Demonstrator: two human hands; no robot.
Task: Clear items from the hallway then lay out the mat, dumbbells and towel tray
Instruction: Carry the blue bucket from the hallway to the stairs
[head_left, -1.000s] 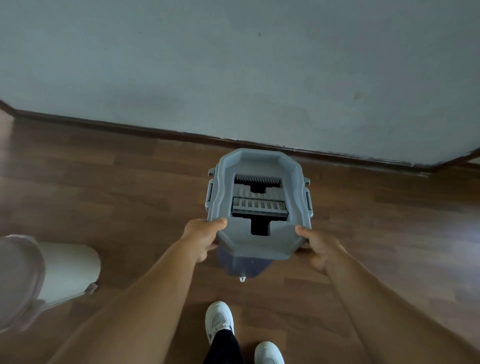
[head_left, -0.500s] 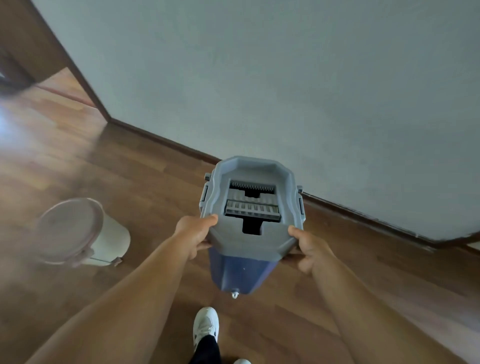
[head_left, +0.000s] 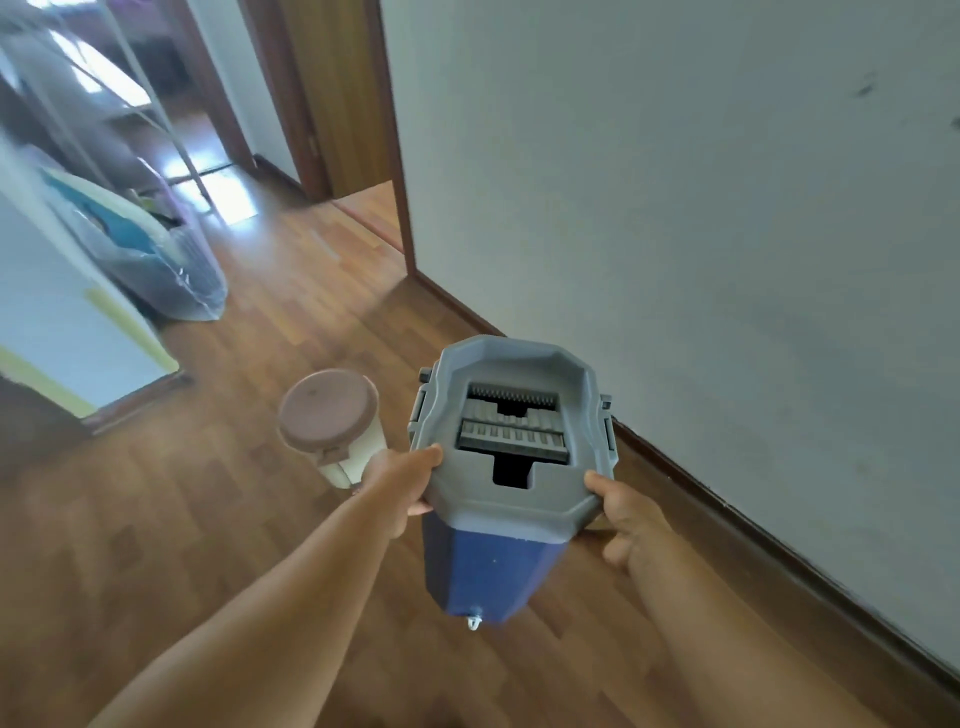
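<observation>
Head view swings from wall to hallway; left hand (head_left: 400, 480), right hand (head_left: 626, 512) both grip mop bucket (head_left: 506, 483), mid-frame, carrying it out; bin (head_left: 332, 415) left of it awaits.

Observed, person's body only. Two parts in view: left hand (head_left: 400, 486) and right hand (head_left: 626, 514), each with its forearm.

Left forearm (head_left: 249, 603): bare skin from wrist to the lower picture edge; surface smooth and even. It looks broad at the bottom edge and narrows toward the wrist, an effect of the wide lens.

Right forearm (head_left: 727, 639): likewise bare from wrist to the lower edge, with the same taper.

Hands: bare. Left shows the thumb and the back of the hand; right shows the thumb and the knuckle line. Nails too small and soft-focused to describe.
</observation>
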